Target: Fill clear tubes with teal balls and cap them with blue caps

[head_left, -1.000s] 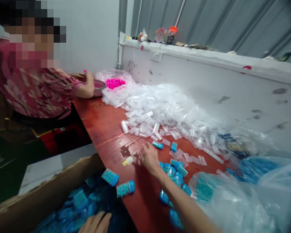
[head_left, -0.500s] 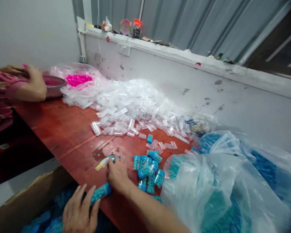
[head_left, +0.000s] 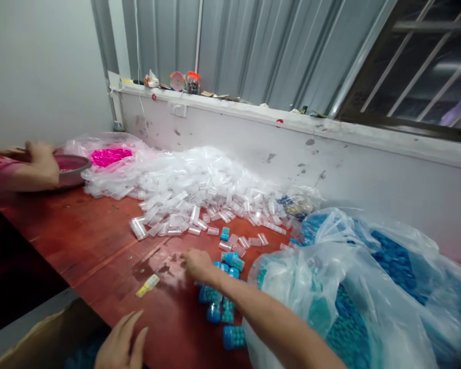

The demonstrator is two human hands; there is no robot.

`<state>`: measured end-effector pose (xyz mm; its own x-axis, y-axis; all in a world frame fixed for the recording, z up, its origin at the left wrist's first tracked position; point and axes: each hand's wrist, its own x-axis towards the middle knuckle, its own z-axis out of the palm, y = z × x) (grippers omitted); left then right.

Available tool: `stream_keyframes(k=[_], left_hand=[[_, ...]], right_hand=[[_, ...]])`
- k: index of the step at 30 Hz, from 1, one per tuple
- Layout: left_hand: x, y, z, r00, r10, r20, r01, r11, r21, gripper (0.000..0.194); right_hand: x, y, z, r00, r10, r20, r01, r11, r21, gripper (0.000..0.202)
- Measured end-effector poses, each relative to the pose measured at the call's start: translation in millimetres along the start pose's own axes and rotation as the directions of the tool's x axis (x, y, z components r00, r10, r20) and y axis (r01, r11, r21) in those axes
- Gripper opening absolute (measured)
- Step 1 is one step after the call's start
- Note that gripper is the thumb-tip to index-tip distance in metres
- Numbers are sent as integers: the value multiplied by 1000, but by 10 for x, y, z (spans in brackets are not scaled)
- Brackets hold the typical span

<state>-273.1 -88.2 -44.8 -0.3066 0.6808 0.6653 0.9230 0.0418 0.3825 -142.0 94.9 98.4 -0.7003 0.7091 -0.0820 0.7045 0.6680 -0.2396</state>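
My right hand (head_left: 197, 263) lies on the red-brown table (head_left: 80, 230), fingers curled, touching a cluster of small clear vials with blue caps (head_left: 221, 300) filled with teal beads. Whether it grips one is hidden. My left hand (head_left: 120, 342) holds nothing and hovers flat at the table's near edge, over a cardboard box (head_left: 38, 343). A small yellowish piece (head_left: 148, 285) lies on the table between my hands.
A heap of empty clear tubes (head_left: 200, 184) spreads along the white wall. Big plastic bags of blue and teal pieces (head_left: 353, 302) fill the right. At far left a co-worker's hand (head_left: 42, 161) rests by a metal bowl (head_left: 75, 166) and a bag of pink caps (head_left: 110, 156).
My left hand has let go of the filled vial it had at the table edge. My right hand slid right from the yellowish piece to the blue-capped vials. The view swung right.
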Motion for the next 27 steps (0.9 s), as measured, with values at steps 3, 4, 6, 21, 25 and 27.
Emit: stream_keyframes(k=[3,4,6,21,25,27], left_hand=[[378,447,325,992,41,121,-32,996,-81,39],[511,581,446,979,58,193,-38,994,-107,42],[763,794,690,930,75,359,-26,990,-140,47],[847,1529,1076,743,99,662,53,977,-205,49],[692,1672,1002,808,24,588,116,973,-199,42],[647,1687,946,840,8,543,132,967,-219,35]], right_hand=[[185,587,-220,985,170,-27,-171,984,-41,25],[234,759,-249,975,217,-37,-219,975,-44,27],[326,1040,-249,954,298,-43,-299,953,-47,32],[637,1449,48,900,435,-37,-437,898,-59,28],[631,1425,-40,901,432,-36,-433,900,-48,33],[645,1382,-146,918,396,-22,-397,917,-33,37]])
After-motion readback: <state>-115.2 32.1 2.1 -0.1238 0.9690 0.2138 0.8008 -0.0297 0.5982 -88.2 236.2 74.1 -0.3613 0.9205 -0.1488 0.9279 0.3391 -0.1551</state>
